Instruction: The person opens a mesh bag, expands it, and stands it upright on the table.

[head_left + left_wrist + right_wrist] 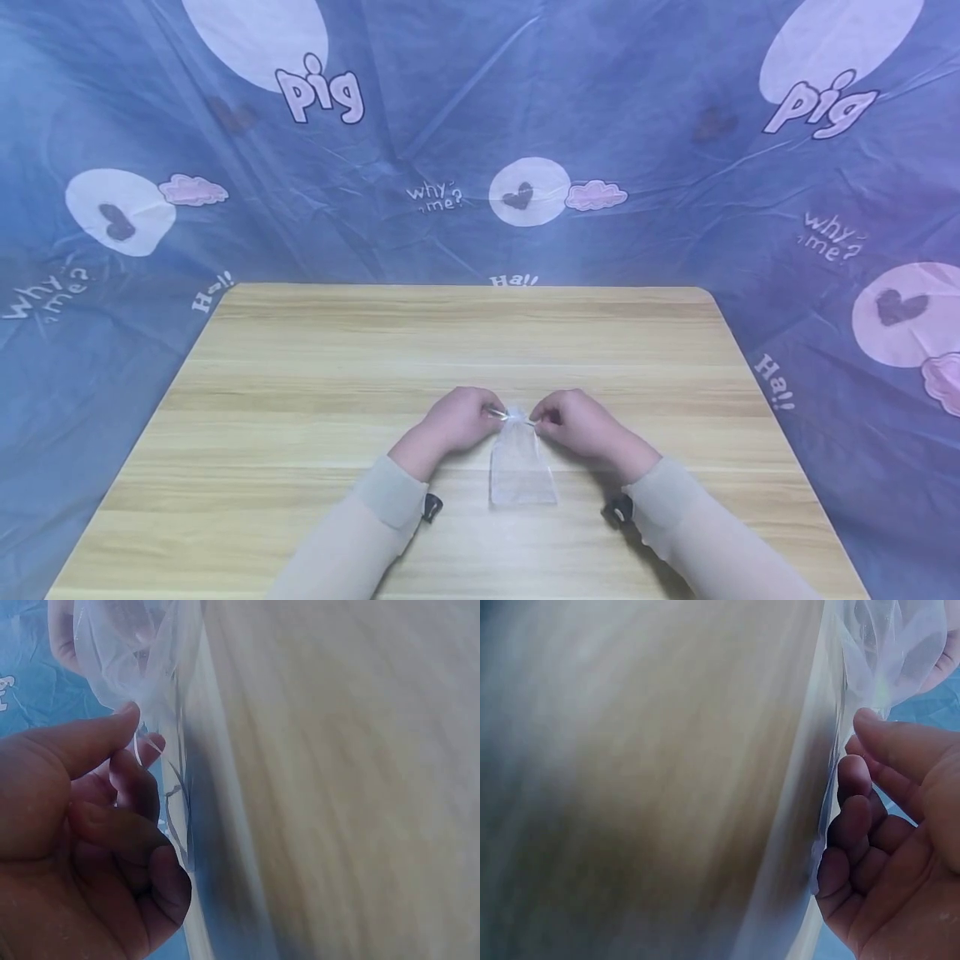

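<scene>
A small sheer white drawstring bag (522, 471) lies between the two hands, its neck gathered at the far end and its flat body toward the person. My left hand (467, 417) pinches the drawstring at the left of the neck; in the left wrist view, thin ribbon ends (178, 795) hang past the curled fingers. On the opposite side, my right hand (576, 421) pinches the string close to the gathered neck. The right wrist view has the puffed sheer fabric (892, 652) just beyond the right thumb, with the other fingers curled.
The wood-grain table (300, 350) reaches to a blue printed cloth (450, 108) hanging behind and at both sides. Black wrist devices (432, 507) sit at both cuffs, under light sleeves (360, 533).
</scene>
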`<act>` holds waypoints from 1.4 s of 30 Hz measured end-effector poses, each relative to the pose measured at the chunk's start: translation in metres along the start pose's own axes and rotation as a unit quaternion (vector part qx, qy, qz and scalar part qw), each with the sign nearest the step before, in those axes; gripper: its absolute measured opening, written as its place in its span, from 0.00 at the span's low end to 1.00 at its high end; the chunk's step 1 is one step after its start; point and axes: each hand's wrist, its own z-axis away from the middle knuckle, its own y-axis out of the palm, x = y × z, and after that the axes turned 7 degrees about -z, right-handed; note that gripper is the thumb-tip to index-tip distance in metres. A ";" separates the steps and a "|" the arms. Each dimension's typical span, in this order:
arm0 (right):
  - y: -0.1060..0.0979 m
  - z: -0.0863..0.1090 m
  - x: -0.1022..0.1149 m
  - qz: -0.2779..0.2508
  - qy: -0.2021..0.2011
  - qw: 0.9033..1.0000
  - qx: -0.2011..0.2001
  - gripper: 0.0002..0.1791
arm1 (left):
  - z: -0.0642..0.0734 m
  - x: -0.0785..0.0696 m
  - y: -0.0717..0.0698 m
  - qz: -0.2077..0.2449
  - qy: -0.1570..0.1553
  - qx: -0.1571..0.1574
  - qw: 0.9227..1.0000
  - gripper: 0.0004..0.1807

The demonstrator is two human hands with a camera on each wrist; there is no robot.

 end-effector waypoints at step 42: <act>0.006 0.000 0.005 0.000 -0.013 0.997 -0.077 0.04 | -0.003 -0.002 0.003 0.063 0.019 -0.065 0.996 0.13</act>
